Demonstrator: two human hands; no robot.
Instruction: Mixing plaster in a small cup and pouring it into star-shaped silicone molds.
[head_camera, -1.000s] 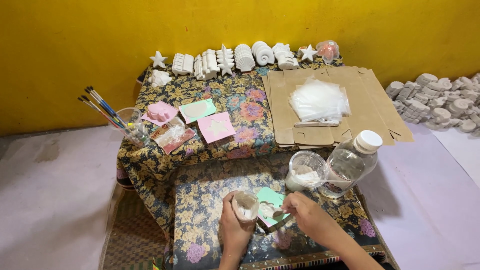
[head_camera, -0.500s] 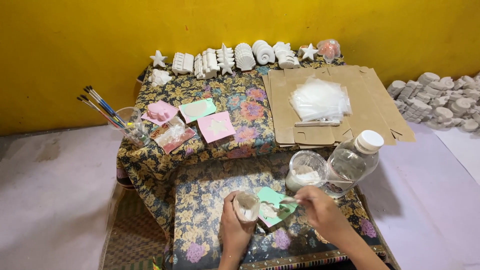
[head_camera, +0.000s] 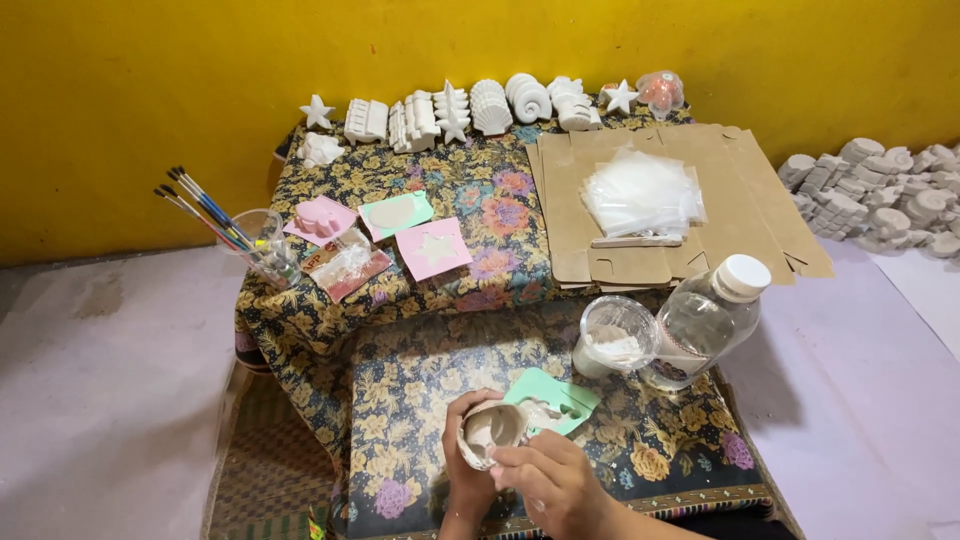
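My left hand (head_camera: 462, 470) grips a small cup (head_camera: 493, 430) of grey-white paste, tilted toward a green mould (head_camera: 556, 398) that lies on the floral cloth. My right hand (head_camera: 548, 478) sits right beside the cup at its lower edge, fingers curled; whether it holds a stirring tool is hidden. Just beyond the mould stand a clear cup of white powder (head_camera: 614, 340) and a clear water bottle with a white cap (head_camera: 705, 322).
Pink and green moulds (head_camera: 397, 213) and a plastic packet lie on the upper cloth. A cup of paintbrushes (head_camera: 258, 240) stands at the left. White plaster figures (head_camera: 470, 105) line the yellow wall. Flattened cardboard with plastic bags (head_camera: 640, 195) lies right; more plaster pieces (head_camera: 880, 200) are heaped far right.
My right hand has drawn back from above the green mould to the cup's near side. My left hand has tilted the cup toward the mould.
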